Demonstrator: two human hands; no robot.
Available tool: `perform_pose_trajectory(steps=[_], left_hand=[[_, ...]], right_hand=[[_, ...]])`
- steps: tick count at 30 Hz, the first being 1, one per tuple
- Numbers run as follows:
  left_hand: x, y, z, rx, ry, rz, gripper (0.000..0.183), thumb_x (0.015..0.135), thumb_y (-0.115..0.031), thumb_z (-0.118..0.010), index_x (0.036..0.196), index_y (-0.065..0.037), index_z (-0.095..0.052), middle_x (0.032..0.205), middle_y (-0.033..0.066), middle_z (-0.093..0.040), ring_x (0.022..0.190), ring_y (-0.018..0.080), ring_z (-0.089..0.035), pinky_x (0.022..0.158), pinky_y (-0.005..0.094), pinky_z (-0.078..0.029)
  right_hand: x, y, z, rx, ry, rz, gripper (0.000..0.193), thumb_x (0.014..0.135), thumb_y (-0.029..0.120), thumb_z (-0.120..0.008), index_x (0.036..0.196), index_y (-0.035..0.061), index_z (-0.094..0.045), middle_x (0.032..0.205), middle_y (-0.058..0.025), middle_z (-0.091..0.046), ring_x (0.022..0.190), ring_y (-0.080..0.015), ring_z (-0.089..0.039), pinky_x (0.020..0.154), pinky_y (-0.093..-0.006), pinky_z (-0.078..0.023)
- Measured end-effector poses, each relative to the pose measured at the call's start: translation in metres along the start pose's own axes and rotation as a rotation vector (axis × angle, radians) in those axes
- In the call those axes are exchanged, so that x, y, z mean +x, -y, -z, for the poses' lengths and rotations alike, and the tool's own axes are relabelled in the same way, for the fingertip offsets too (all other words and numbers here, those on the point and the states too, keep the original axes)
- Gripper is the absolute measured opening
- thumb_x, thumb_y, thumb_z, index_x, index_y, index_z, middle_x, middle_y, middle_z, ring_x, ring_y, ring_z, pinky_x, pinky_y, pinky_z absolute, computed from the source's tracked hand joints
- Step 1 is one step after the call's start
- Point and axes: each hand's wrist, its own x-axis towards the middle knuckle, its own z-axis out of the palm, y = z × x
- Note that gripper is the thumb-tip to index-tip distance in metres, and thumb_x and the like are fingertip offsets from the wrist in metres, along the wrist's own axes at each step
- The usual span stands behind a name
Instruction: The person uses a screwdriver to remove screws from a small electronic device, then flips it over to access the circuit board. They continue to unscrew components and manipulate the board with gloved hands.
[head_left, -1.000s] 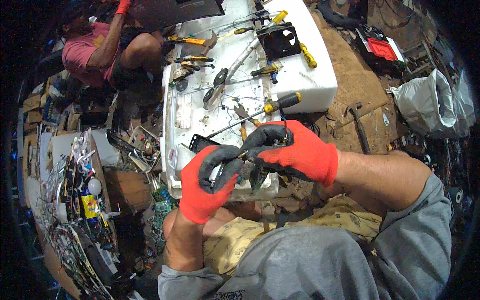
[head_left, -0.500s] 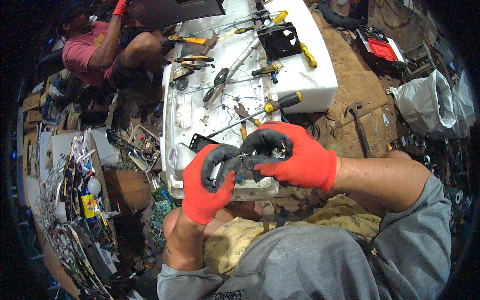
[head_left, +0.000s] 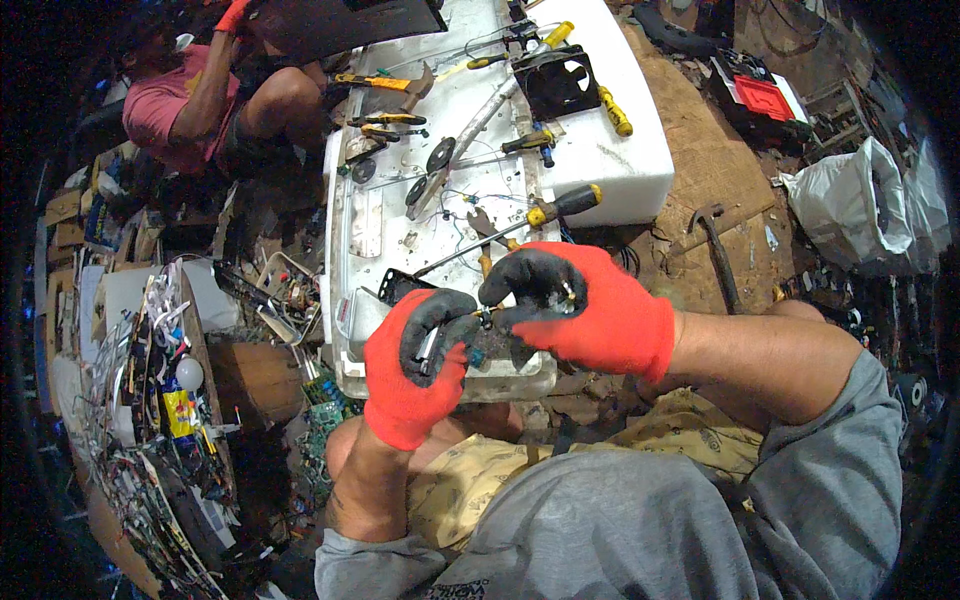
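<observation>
My left hand [head_left: 415, 370], in a red glove with black palm and fingers, curls around a small silvery-white piece [head_left: 427, 346]. Its fingertips reach a tiny metallic part [head_left: 486, 312] between the two hands, too small to name. My right hand [head_left: 600, 305], gloved the same way, has bent fingers almost touching that part, and its thumb is smeared by motion. A small bright bit shows inside the right hand's curl, but I cannot make out what it is. Just beyond the hands lie a long screwdriver [head_left: 565, 205] with a yellow and black handle and an adjustable wrench [head_left: 492, 229].
The white bench [head_left: 390, 235] carries a claw hammer [head_left: 395, 82], pliers [head_left: 390, 120], a black fan frame [head_left: 558, 82] and more screwdrivers. Scrap [head_left: 170, 400] heaps at left; a white sack [head_left: 850, 205] and a hammer [head_left: 715, 255] lie right. Another person [head_left: 185, 110] sits far left.
The right thumb and fingertips have shifted slightly down and apart from the left fingertips, uncovering more of the tiny part. The left hand has barely moved.
</observation>
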Motion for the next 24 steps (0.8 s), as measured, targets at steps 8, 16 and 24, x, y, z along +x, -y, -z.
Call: perform_pose_trajectory(steps=[8,16,24], left_hand=[[0.0,0.001,0.001,0.157,0.027,-0.106,0.023,0.08,-0.002,-0.066,0.102,0.002,-0.065,0.097,0.0148,-0.066,0.089,0.0264,-0.064,0.082,0.0339,-0.051],[-0.001,0.006,0.003,0.142,0.013,-0.071,0.037,0.071,-0.001,-0.07,0.107,0.001,-0.065,0.101,0.0184,-0.068,0.091,0.036,-0.066,0.083,0.0394,-0.053],[0.002,0.004,0.001,0.211,-0.011,-0.149,0.038,0.069,0.001,-0.071,0.106,-0.002,-0.066,0.101,0.0173,-0.068,0.09,0.0359,-0.067,0.082,0.0403,-0.054]], right_hand=[[0.002,-0.001,0.004,0.07,0.076,-0.143,0.028,0.081,0.017,-0.073,0.104,0.0026,-0.068,0.096,-0.0102,-0.07,0.091,-0.0175,-0.065,0.084,-0.033,-0.051],[-0.001,0.013,0.003,0.034,0.073,-0.179,0.029,0.08,0.018,-0.074,0.104,0.0037,-0.068,0.095,-0.0119,-0.069,0.089,-0.0201,-0.064,0.084,-0.0345,-0.051],[-0.001,0.003,0.005,0.127,0.008,-0.019,0.027,0.081,0.017,-0.073,0.104,0.0046,-0.07,0.089,-0.0099,-0.07,0.084,-0.0141,-0.064,0.079,-0.0314,-0.051]])
